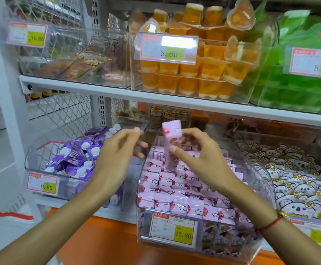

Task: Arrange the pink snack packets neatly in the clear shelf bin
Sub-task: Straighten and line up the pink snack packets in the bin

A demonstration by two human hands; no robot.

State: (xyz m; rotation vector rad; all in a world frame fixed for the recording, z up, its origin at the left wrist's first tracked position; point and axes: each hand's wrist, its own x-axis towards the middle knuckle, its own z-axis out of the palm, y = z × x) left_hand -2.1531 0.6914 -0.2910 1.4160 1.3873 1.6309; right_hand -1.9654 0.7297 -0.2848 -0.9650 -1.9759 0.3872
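Note:
A clear shelf bin (263, 190) on the lower shelf holds several pink snack packets (180, 190) laid in rough rows. My right hand (198, 152) pinches one pink packet (170, 138) upright above the back of the bin, thumb on its lower edge and fingers behind it. My left hand (117, 155) hovers just left of that packet with fingers spread and relaxed, holding nothing. A price tag reading 15.80 (173, 229) hangs on the bin's front.
A bin of purple cartons (75, 159) stands to the left, a bin of white bear-print packets (297, 180) to the right. The shelf above (156, 98) carries orange jelly cups (194, 73) and green packs (299, 83). An orange ledge (106, 243) runs below.

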